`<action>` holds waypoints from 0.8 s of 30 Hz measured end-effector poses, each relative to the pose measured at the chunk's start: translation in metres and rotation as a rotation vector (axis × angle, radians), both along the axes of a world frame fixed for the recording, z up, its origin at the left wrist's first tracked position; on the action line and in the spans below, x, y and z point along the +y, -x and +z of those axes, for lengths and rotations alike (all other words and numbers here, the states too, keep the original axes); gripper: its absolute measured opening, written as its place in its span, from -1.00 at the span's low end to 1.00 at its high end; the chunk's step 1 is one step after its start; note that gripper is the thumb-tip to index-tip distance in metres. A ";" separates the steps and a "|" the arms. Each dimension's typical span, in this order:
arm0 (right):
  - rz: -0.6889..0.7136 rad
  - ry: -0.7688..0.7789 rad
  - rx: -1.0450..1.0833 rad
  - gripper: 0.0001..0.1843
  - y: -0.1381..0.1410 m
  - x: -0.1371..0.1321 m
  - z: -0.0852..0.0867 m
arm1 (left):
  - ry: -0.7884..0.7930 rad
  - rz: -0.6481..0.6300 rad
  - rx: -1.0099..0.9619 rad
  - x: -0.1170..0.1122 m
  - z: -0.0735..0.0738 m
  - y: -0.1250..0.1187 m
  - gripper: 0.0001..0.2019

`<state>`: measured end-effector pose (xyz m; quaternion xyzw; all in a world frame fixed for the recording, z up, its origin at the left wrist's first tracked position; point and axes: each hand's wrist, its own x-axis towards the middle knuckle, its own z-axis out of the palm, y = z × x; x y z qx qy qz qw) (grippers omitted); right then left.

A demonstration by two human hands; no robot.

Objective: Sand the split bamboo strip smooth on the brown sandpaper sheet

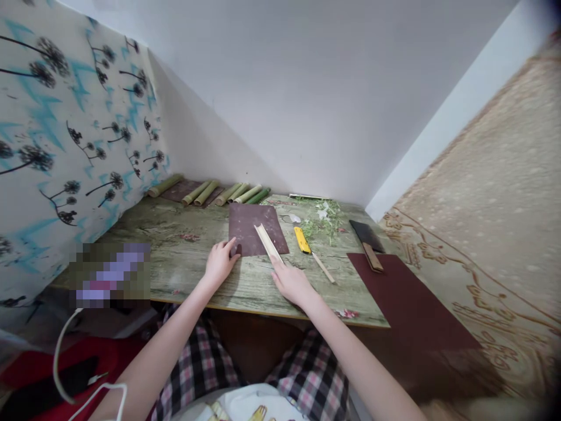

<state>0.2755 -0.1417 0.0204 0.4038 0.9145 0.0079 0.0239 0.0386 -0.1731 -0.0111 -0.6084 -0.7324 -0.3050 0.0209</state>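
Note:
My left hand [220, 261] presses its fingers on the near left corner of a dark brown sandpaper sheet [254, 225] lying on the green wooden table [184, 257]. My right hand [291, 282] grips the near end of a pale split bamboo strip [265, 238] that lies slanted across the sheet's right part. A yellow utility knife [302, 240] rests just right of the sheet. A thin wooden stick [323, 267] lies beside my right hand.
Several green bamboo sections [210, 192] line the table's back edge by the wall. Green shavings [326, 219] are scattered at the back right. A cleaver [367, 238] rests partly on a larger brown sheet [407, 304] at the right. A white cable [65, 362] hangs at lower left.

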 end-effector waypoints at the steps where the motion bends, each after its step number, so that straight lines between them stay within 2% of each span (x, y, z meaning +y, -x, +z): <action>1: 0.003 0.008 0.006 -0.39 0.000 0.000 0.001 | -0.010 -0.021 -0.009 0.000 0.000 0.001 -0.51; 5: -0.011 0.028 0.041 -0.40 0.003 0.000 0.006 | -0.043 -0.055 -0.120 0.000 0.002 -0.001 -0.54; 8: -0.007 0.031 0.096 -0.43 0.005 0.000 0.010 | -0.111 -0.058 -0.334 0.002 0.007 -0.005 -0.56; 10: -0.004 0.026 0.126 -0.44 0.005 0.000 0.011 | -0.202 -0.070 -0.590 0.006 0.008 -0.007 -0.55; 13: -0.014 0.022 0.145 -0.43 0.003 0.001 0.009 | -0.335 -0.035 -1.095 0.015 0.008 -0.009 -0.37; 15: -0.020 0.022 0.154 -0.43 0.000 0.002 0.008 | -0.338 -0.020 -1.402 0.024 0.008 -0.009 -0.30; 17: -0.023 0.026 0.168 -0.44 -0.003 0.003 0.008 | -0.232 -0.066 -1.659 0.034 0.009 -0.009 -0.41; 20: -0.030 0.024 0.202 -0.44 -0.006 0.005 0.010 | 0.025 -0.141 -1.972 0.047 0.015 -0.007 -0.62; 24: -0.048 -0.011 0.222 -0.44 -0.005 0.003 0.016 | 0.235 -0.221 -2.130 0.056 0.022 -0.009 -0.76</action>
